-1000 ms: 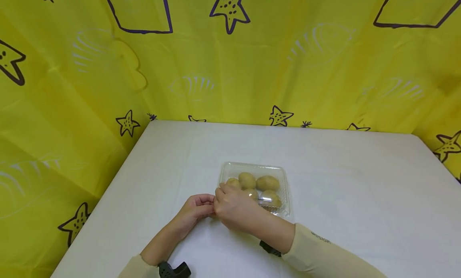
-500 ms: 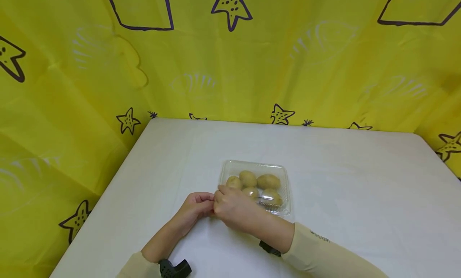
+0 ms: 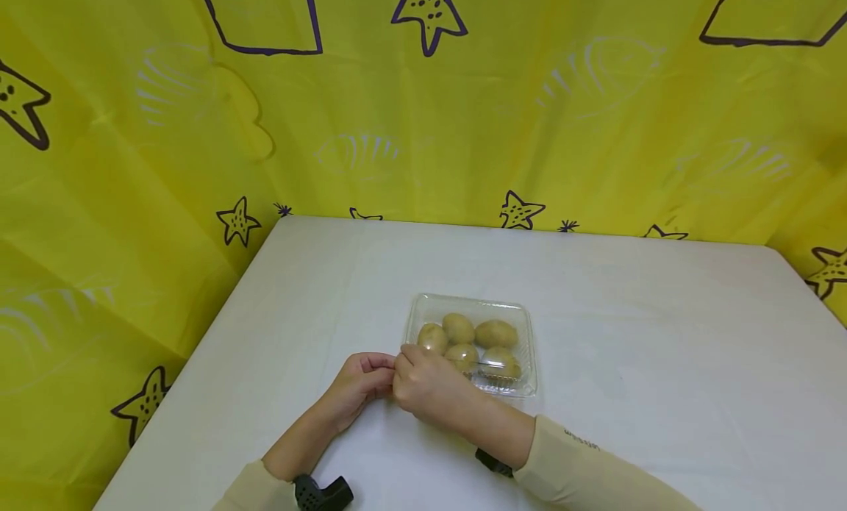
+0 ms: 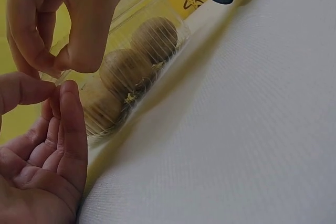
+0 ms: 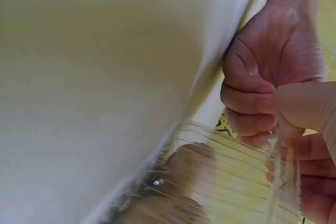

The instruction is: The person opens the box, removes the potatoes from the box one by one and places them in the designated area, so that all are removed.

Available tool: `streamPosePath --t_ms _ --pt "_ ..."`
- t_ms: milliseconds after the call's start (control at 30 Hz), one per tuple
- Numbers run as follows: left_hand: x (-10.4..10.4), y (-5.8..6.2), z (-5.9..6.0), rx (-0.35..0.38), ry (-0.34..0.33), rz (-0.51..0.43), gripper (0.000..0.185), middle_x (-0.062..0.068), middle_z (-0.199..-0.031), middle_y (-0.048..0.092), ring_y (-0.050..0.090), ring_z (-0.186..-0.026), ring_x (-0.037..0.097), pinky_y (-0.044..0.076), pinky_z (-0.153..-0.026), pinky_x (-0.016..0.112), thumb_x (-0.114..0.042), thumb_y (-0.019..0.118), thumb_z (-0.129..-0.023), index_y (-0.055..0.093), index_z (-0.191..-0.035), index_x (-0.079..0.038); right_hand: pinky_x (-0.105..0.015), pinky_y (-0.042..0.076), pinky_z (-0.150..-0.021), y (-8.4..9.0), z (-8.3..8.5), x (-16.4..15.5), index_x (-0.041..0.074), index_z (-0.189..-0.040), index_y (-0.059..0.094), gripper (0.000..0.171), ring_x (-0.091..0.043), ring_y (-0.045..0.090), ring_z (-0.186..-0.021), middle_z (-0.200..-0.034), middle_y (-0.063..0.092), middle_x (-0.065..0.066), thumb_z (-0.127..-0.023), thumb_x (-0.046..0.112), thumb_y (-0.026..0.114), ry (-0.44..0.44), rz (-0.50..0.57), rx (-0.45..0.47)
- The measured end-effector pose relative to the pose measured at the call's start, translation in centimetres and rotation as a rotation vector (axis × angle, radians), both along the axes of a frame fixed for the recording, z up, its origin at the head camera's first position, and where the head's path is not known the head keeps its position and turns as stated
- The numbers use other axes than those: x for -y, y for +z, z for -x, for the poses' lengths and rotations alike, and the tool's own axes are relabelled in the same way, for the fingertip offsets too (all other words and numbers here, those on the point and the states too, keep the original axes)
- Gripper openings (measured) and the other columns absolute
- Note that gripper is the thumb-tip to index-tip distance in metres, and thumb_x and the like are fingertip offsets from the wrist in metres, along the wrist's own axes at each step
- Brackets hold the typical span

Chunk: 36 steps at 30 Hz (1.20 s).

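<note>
A clear plastic clamshell box with several potatoes inside lies on the white table, its lid down. Both hands meet at its near left corner. My left hand has its fingers curled, and thumb and forefinger pinch the box's thin rim. My right hand pinches the clear lid flap just beside it. In the left wrist view the box lies beyond my left hand, with my right hand above it. The right wrist view shows the flap between the right thumb and fingers.
Yellow cloth with star drawings hangs close behind and to the left of the table. Black wrist mounts sit on both forearms. Bare white tabletop extends to the right of the box and behind it.
My right hand has drawn slightly back toward the near left corner, uncovering more of the left potato. The box stays in place with its lid down.
</note>
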<state>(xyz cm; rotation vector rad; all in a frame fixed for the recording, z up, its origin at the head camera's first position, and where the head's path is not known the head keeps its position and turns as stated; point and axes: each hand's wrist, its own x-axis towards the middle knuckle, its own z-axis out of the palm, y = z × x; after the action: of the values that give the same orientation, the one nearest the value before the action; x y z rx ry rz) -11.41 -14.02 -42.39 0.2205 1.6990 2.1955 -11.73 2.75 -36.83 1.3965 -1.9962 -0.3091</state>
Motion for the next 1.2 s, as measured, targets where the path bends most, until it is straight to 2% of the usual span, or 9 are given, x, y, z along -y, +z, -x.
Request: streamPosePath --t_ms 100,233,400,533,667,800,867,1000,1200 --pt "0.0 -0.2 0.1 -0.013 -0.006 0.003 0.016 -0.001 -0.080 0.065 0.059 -0.071 0.007 0.050 -0.066 0.021 0.005 0.052 -0.083 0.065 -0.089 -0.002 -0.024 0.049 -0.074 0.3 0.2 -0.2 0.006 -0.069 0.066 0.008 -0.017 0.058 -0.073 -0.070 0.058 -0.004 -0.072 0.013 0.063 0.020 0.018 -0.024" --pt "0.2 -0.4 0.2 -0.004 -0.035 -0.040 0.015 0.001 -0.078 0.065 0.061 -0.071 0.010 0.052 -0.068 0.023 0.005 0.053 -0.084 0.065 -0.087 -0.004 -0.026 0.047 -0.084 1.8 0.6 -0.4 0.007 -0.066 0.063 0.007 -0.017 0.060 -0.079 -0.071 0.060 -0.005 -0.073 0.008 0.062 0.016 0.071 -0.035" --pt "0.5 -0.4 0.0 0.038 -0.055 -0.065 0.012 0.004 -0.078 0.065 0.062 -0.072 0.012 0.053 -0.069 0.025 0.003 0.055 -0.084 0.065 -0.087 -0.004 -0.026 0.046 -0.086 2.3 0.6 -0.5 0.008 -0.065 0.063 0.015 -0.017 0.061 -0.082 -0.072 0.061 -0.004 -0.072 0.000 0.053 0.032 0.065 -0.026" --pt "0.4 -0.3 -0.1 0.034 -0.068 -0.068 0.012 0.004 -0.080 0.065 0.062 -0.073 0.012 0.052 -0.070 0.025 0.002 0.054 -0.085 0.064 -0.088 -0.004 -0.027 0.044 -0.089 2.1 0.4 -0.9 0.007 -0.071 0.065 0.012 -0.019 0.061 -0.088 -0.079 0.064 -0.005 -0.074 0.003 0.054 0.046 0.071 -0.006" --pt "0.2 -0.2 0.1 0.022 -0.080 -0.062 0.012 0.003 -0.080 0.064 0.062 -0.074 0.012 0.052 -0.070 0.025 0.002 0.054 -0.086 0.063 -0.086 -0.005 -0.028 0.041 -0.094 2.0 0.5 -1.6 0.004 -0.077 0.066 0.026 -0.022 0.061 -0.095 -0.087 0.065 -0.009 -0.081 -0.002 0.042 0.061 0.084 -0.022" --pt "0.3 -0.1 0.3 0.033 -0.078 -0.041 0.007 0.004 -0.078 0.062 0.062 -0.073 0.012 0.052 -0.070 0.025 0.000 0.055 -0.086 0.061 -0.086 -0.003 -0.029 0.042 -0.093 1.4 0.6 -2.3 0.000 -0.085 0.066 0.046 -0.024 0.060 -0.098 -0.097 0.065 -0.014 -0.092 -0.005 0.021 0.083 0.157 -0.015" --pt "0.4 -0.1 0.3 0.041 -0.074 -0.039 0.006 0.004 -0.078 0.063 0.062 -0.073 0.012 0.052 -0.070 0.025 0.000 0.055 -0.086 0.061 -0.086 -0.002 -0.029 0.044 -0.091 1.1 0.7 -2.8 -0.002 -0.090 0.066 0.048 -0.025 0.060 -0.099 -0.101 0.064 -0.016 -0.097 -0.003 0.018 0.102 0.217 0.016" --pt "0.5 -0.1 0.3 0.039 -0.081 -0.037 0.006 0.004 -0.078 0.063 0.062 -0.073 0.012 0.052 -0.070 0.025 0.000 0.055 -0.086 0.060 -0.087 -0.002 -0.030 0.049 -0.083 1.0 1.0 -4.0 -0.004 -0.097 0.064 0.040 -0.025 0.062 -0.095 -0.100 0.065 -0.016 -0.101 0.008 0.026 0.122 0.351 0.067" --pt "0.4 -0.2 0.3 0.056 -0.083 -0.035 0.005 0.004 -0.079 0.063 0.063 -0.073 0.012 0.052 -0.071 0.025 0.000 0.056 -0.086 0.060 -0.086 -0.003 -0.034 0.053 -0.071 2.5 1.3 -6.8 -0.006 -0.099 0.065 0.039 -0.026 0.065 -0.087 -0.096 0.067 -0.016 -0.100 0.022 0.038 0.085 0.495 0.128"
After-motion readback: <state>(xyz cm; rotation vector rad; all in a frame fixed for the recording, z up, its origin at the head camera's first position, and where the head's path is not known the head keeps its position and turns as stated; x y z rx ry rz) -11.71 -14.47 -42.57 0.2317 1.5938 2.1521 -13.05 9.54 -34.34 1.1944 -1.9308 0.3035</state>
